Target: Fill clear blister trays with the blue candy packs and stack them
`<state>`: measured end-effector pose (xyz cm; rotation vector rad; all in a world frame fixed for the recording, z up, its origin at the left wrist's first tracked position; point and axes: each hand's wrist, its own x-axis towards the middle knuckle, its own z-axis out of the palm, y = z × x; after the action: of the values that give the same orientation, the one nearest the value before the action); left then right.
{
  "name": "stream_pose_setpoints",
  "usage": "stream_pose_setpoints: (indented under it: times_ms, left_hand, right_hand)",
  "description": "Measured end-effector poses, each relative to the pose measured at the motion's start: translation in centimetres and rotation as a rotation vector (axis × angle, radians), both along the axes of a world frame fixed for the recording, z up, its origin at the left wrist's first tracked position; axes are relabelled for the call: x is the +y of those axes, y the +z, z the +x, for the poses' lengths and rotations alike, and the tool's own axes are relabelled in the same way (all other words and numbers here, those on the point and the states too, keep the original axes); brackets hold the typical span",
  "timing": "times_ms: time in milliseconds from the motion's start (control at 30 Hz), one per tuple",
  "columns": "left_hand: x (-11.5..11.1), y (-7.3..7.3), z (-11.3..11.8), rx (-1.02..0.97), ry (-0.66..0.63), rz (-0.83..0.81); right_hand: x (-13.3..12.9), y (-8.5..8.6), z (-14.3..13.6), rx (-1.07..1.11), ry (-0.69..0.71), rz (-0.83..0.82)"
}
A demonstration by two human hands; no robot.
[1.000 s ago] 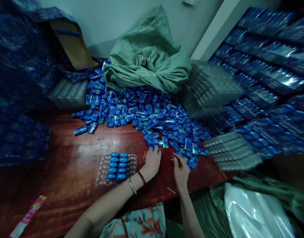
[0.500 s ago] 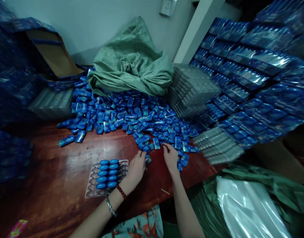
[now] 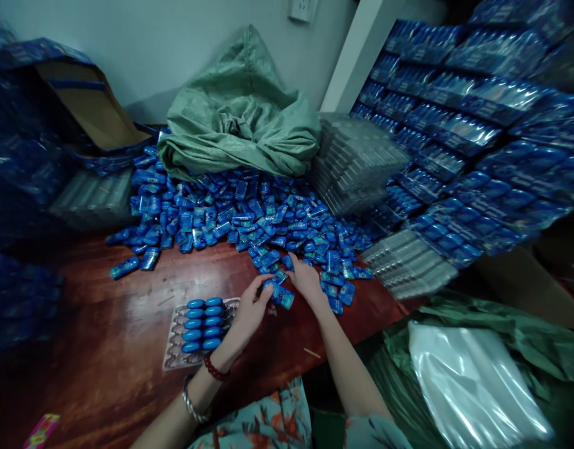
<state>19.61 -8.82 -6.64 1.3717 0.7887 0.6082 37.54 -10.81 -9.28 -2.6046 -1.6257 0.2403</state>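
My left hand point(image 3: 252, 305) curls its thumb and fingers around the near end of small blue wrapped packets point(image 3: 282, 295) at the front of the pile. Close by on the right, my right hand point(image 3: 306, 280) has its fingertips closed on another small blue packet point(image 3: 287, 262). The fingertips partly hide what each hand grips. Left of my left wrist lies a clear plastic blister tray point(image 3: 172, 349), with two columns of shiny blue oval pieces point(image 3: 203, 324) in its middle. The tray's right edge is partly covered by my left hand.
A large pile of blue packets point(image 3: 207, 215) spreads under a green sack point(image 3: 240, 134). Stacked clear trays point(image 3: 357, 162) and packed blue goods point(image 3: 450, 131) rise on the right. An open carton point(image 3: 81, 106) stands at back left. Clear plastic bags point(image 3: 474, 380) lie at lower right.
My right hand has moved left and slightly up, closer to my left hand. Several packets now lie gathered between the hands. The view has shifted slightly.
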Motion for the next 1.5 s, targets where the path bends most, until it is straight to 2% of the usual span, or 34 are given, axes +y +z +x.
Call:
stream_pose_setpoints:
  times_ms: [200,300,400,467,567,667,733,800,867,1000,1133,1233,1367,1500]
  left_hand:
    - [-3.3,0.8,-3.4,0.166,-0.256,0.109]
    - [-5.2,0.5,-6.7,0.253,-0.346,0.204]
    - [-6.4,-0.1,-11.1,0.304,-0.358,0.300]
    - [-6.6,-0.4,-14.4,0.348,-0.272,0.378]
    - [-6.3,-0.6,-19.0,0.439,0.007,0.501]
    - [-5.6,-0.8,-21.6,0.509,0.235,0.646]
    - [-5.2,-1.3,-22.1,0.506,0.282,0.752]
    - [-5.0,-2.0,-21.9,0.476,0.266,0.847]
    - [-4.9,-3.0,-21.5,0.458,0.211,0.916]
    - [-4.9,-4.8,-21.5,0.461,0.097,1.073]
    - [-4.9,-5.6,-21.8,0.461,-0.027,1.202]
    - [-5.0,-5.7,-21.6,0.521,-0.096,1.236]
    - [-4.8,-6.0,-21.0,0.582,-0.144,1.266]
    - [-4.2,-6.2,-20.8,0.558,-0.118,1.271]
  right_hand:
    - [-4.4,-0.1,-0.6,0.043,-0.038,0.015]
    - [-6.1,-0.2,-1.2,-0.014,-0.056,0.023]
    - [-7.4,0.5,-1.2,-0.026,-0.035,0.080]
    - [-8.3,1.1,-1.2,0.128,-0.005,0.206]
    - [-9.8,1.4,-2.8,0.604,-0.014,0.340]
    - [-10.9,0.8,-7.6,1.026,-0.018,0.344]
    - [-11.2,-0.1,-11.6,1.096,0.069,0.386]
    - [-11.1,-1.3,-15.0,1.007,0.208,0.475]
    - [-10.8,-2.4,-17.0,0.860,0.355,0.557]
    - [-10.2,-3.2,-16.9,0.512,0.639,0.553]
    - [-9.7,-1.6,-16.0,0.143,0.829,0.408]
    - [-8.9,0.5,-17.0,-0.038,0.924,0.275]
    - [-7.3,2.2,-19.0,-0.164,1.054,0.162]
    - [-6.2,2.2,-19.7,-0.199,1.039,0.155]
